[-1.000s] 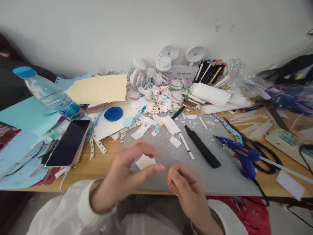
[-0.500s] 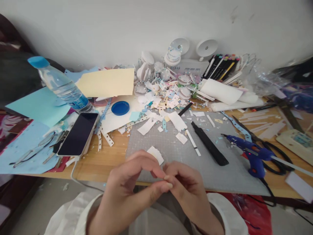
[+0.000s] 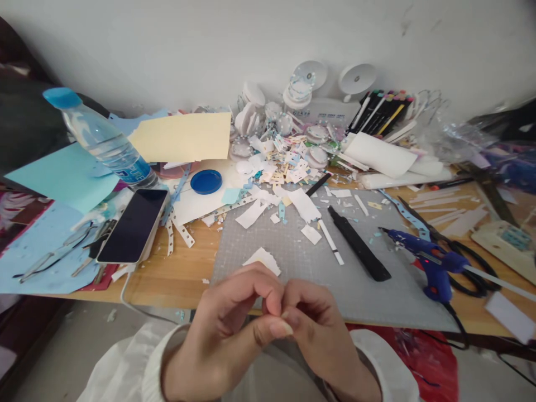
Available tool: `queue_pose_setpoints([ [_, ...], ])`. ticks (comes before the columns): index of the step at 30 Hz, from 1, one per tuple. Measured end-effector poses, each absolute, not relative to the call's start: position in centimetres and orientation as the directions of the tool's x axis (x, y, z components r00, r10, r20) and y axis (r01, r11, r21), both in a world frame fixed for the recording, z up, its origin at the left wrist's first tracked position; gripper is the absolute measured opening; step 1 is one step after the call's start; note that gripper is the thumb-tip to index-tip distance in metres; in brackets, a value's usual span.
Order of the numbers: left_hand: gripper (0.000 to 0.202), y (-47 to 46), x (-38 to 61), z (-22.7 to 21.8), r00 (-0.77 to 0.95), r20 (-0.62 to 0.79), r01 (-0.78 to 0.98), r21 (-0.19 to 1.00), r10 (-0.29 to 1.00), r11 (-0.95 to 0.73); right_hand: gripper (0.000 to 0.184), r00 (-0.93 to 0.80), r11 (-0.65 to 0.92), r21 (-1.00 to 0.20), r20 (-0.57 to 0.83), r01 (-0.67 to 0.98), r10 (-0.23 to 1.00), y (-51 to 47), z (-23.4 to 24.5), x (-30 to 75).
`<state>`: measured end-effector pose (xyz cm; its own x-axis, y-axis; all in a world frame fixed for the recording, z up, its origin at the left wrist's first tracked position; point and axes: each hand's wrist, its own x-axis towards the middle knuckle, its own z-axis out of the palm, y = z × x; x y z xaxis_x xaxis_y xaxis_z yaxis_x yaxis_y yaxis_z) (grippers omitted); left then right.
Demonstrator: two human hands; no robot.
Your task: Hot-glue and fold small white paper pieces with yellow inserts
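Where a gap was, the fingers (image 3: 268, 329) apparently meet.

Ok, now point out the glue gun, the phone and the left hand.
Glue gun (image 3: 416, 247): head view, on its blue body.
Phone (image 3: 133, 226): head view, on its dark screen.
Left hand (image 3: 220, 339): head view, near the base of the thumb.

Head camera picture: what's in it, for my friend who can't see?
Someone's left hand and right hand meet at the near edge of a gray mat, anything between them hidden. Around them: paper scraps, blue glue gun, phone, water bottle.
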<state>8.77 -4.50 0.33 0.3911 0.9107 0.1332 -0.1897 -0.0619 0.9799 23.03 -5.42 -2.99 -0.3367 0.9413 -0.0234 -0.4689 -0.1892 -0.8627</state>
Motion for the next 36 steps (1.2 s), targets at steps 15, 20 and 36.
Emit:
queue_pose_setpoints([
  [15,0.008,-4.9,10.2,-1.7,0.092,0.33,-0.193,0.932,0.94,-0.308,0.029,-0.25,-0.201,-0.776,-0.058,-0.597,0.966,-6.3,-3.9,22.1],
  [20,0.01,-4.9,10.1,-1.7,0.069,0.344,-0.19,0.926,0.937,-0.326,0.03,-0.255,-0.224,-0.775,-0.084,-0.591,0.963,-6.3,-4.0,22.1],
  [36,0.008,-4.9,10.5,-1.7,0.071,0.261,-0.23,0.944,0.963,-0.239,0.034,-0.242,-0.233,-0.788,-0.11,-0.57,0.964,-6.3,-3.8,22.1],
])
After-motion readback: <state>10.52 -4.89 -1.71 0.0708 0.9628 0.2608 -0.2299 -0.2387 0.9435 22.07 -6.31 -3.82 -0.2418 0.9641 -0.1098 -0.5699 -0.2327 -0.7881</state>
